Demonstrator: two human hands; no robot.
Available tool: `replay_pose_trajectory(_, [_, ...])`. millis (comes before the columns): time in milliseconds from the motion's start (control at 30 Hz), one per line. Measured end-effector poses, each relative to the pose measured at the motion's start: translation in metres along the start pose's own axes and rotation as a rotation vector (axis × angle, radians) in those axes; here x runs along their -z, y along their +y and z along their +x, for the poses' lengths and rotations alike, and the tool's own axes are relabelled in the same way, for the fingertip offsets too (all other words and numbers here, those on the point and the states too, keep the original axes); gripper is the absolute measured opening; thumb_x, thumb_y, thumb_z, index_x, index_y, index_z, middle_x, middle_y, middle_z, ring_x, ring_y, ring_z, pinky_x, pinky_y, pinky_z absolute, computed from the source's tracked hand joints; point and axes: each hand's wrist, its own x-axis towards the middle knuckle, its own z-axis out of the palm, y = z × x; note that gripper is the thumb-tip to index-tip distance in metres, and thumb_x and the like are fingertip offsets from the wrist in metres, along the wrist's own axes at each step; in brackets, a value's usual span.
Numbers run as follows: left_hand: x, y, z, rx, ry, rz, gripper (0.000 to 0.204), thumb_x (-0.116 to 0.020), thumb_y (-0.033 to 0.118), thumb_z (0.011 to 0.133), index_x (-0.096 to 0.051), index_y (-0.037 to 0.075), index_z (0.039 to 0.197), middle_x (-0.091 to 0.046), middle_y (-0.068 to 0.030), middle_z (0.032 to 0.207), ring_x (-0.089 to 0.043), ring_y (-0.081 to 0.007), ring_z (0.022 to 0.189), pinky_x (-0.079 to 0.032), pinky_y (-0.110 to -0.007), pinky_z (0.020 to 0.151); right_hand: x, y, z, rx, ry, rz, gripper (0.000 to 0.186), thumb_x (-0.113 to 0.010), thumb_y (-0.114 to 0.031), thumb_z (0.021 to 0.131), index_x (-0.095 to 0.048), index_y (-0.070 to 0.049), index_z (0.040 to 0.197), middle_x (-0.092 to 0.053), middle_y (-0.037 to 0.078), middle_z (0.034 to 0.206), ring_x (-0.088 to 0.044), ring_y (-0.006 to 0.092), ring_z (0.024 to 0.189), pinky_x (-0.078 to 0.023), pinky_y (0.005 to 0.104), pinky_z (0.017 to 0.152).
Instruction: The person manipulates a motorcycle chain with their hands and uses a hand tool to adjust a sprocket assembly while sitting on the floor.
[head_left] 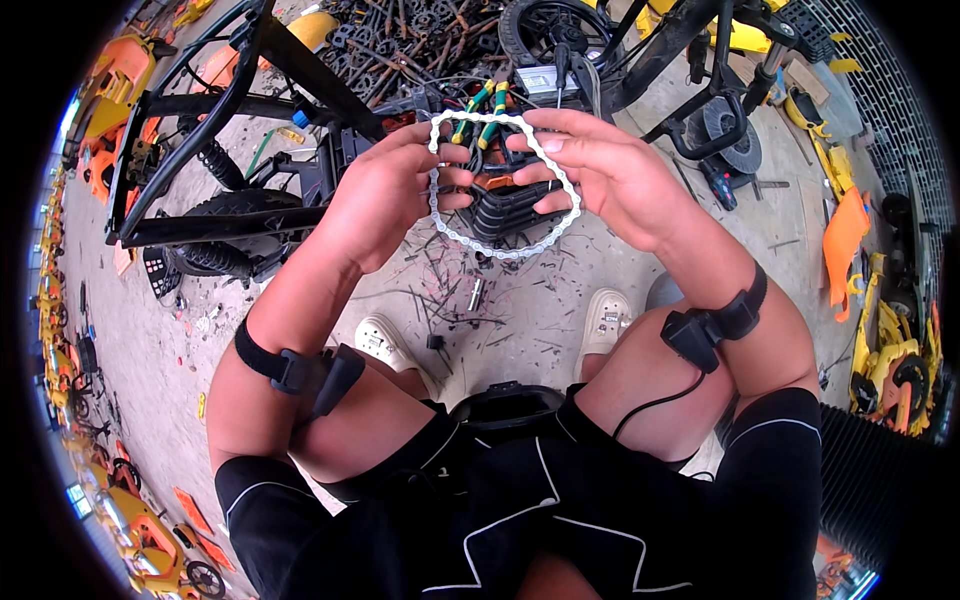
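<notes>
A silvery roller chain (510, 253) hangs in a closed loop between my two hands, above the floor. My left hand (375, 195) holds its left side, with the fingers curled inside the loop. Across from it, my right hand (625, 185) supports the right side, its thumb and fingers bent around the links. Behind the loop lie pliers (497, 108) with yellow and green handles. Several black curved parts (515, 212) are stacked below them, partly seen through the loop.
Black vehicle frames stand at the left (215, 222) and right (672, 65). A heap of rusty metal parts (420, 50) lies ahead, beside a tyre (520, 30). A screwdriver (563, 65) stands behind the pliers. A power drill (722, 188) and an orange panel (845, 240) lie rightward.
</notes>
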Motion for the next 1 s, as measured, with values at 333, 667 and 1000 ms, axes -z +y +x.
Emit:
replay_pose_trajectory(333, [-0.0030,-0.0022,-0.0046,-0.012,-0.054,0.114,0.055,-0.054,0.009,0.102,-0.042,-0.005,0.153,-0.064,-0.0153,0.132,-0.066,-0.0250,0.110,-0.056,-0.045,0.095,-0.0020,0.0007,-0.0019,-0.039,-0.002,-0.035,0.060,-0.068,-0.024,0.102,-0.047,0.002,0.152,-0.064,0.011,0.137,-0.066,0.0225,0.116,-0.057,0.0375,0.089])
replay_pose_trajectory(667, [0.0001,-0.0015,-0.0045,0.018,-0.151,0.221,0.058,-0.056,0.009,0.102,-0.039,-0.006,0.155,-0.064,-0.0129,0.133,-0.067,-0.0230,0.111,-0.055,-0.040,0.094,-0.0038,-0.0003,-0.0036,-0.058,-0.020,-0.071,0.054,-0.062,-0.022,0.105,-0.048,0.000,0.153,-0.063,0.012,0.142,-0.065,0.0219,0.118,-0.056,0.0374,0.090])
replay_pose_trajectory(1000, [0.0015,-0.0054,-0.0043,0.008,-0.216,0.300,0.058,-0.056,0.008,0.100,-0.043,-0.003,0.156,-0.065,-0.0093,0.131,-0.066,-0.0179,0.109,-0.055,-0.036,0.092,-0.0065,-0.0014,-0.0032,-0.071,-0.041,-0.107,0.052,-0.058,-0.020,0.106,-0.047,-0.001,0.154,-0.063,0.011,0.144,-0.065,0.0219,0.120,-0.055,0.0364,0.091])
